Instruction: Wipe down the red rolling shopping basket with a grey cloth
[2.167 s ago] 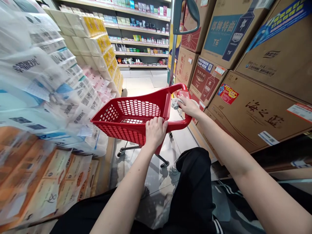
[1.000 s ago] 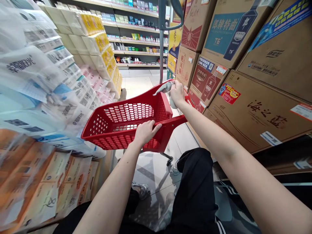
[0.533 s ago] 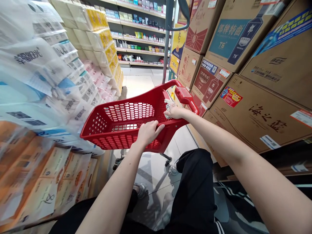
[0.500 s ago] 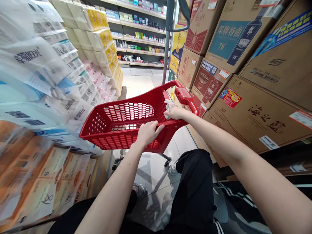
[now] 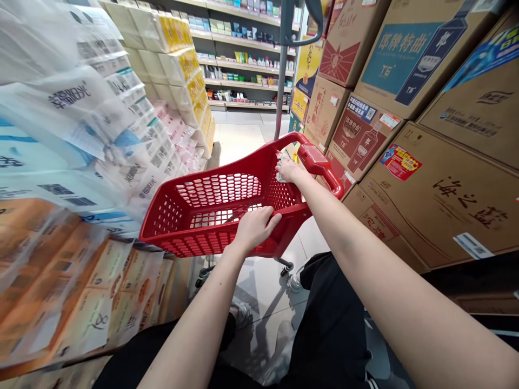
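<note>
A red plastic shopping cart (image 5: 227, 233) with perforated walls stands in front of me, its handle end to the right. My left hand (image 5: 256, 229) is closed over the near rim of its basket, thumb on my side and fingertips hidden behind the edge. Inside the handle end, my right hand (image 5: 290, 170) is closed on a crumpled whitish cloth or wipe (image 5: 280, 167) and holds it by the upper inner wall. Part of the cloth is covered by my fingers. The basket's handle (image 5: 318, 158) lies just beyond my right hand.
Stacked packs of tissue paper (image 5: 117, 108) rise close on the left, with orange packs (image 5: 101, 292) below. Cardboard cartons (image 5: 454, 189) form a wall on the right. A grey pole (image 5: 281, 86) stands behind the cart. Stocked shelves (image 5: 243, 65) are across the tiled floor (image 5: 239, 135).
My right hand with the cloth has moved up a little along the handle-end wall. The whole view has shifted slightly, and my left hand stays on the rim.
</note>
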Tool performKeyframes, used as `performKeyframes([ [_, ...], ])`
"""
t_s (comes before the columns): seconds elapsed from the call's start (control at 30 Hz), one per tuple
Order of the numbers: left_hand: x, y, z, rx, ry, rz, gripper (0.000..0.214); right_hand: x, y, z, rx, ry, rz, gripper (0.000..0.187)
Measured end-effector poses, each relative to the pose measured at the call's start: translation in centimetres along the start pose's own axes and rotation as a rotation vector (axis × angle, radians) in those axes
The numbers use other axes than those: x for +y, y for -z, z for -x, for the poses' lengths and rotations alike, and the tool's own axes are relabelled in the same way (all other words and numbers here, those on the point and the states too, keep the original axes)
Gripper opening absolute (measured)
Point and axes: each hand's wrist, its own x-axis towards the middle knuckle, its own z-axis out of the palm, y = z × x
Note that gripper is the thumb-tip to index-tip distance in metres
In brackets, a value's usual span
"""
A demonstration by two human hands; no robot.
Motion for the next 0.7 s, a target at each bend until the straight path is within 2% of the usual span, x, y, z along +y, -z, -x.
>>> performKeyframes([
  [0.13, -0.1, 0.1, 0.5, -0.029, 0.008, -0.005, 0.046, -1.0, 0.0, -1.2, 0.049, -0.113, -0.031, 0.059],
  [0.37, 0.1, 0.5, 1.2, -0.059, 0.011, -0.020, 0.043, -2.7, -0.5, -3.7, 0.063, -0.115, 0.004, 0.061],
  [0.53, 0.3, 0.4, 1.7, -0.046, 0.019, -0.028, 0.043, -3.1, -0.4, -5.1, 0.070, -0.083, 0.017, 0.056],
  [0.7, 0.6, 0.3, 1.6, -0.062, 0.067, -0.015, 0.042, -3.2, -0.4, -5.9, 0.086, -0.080, 0.058, 0.059],
])
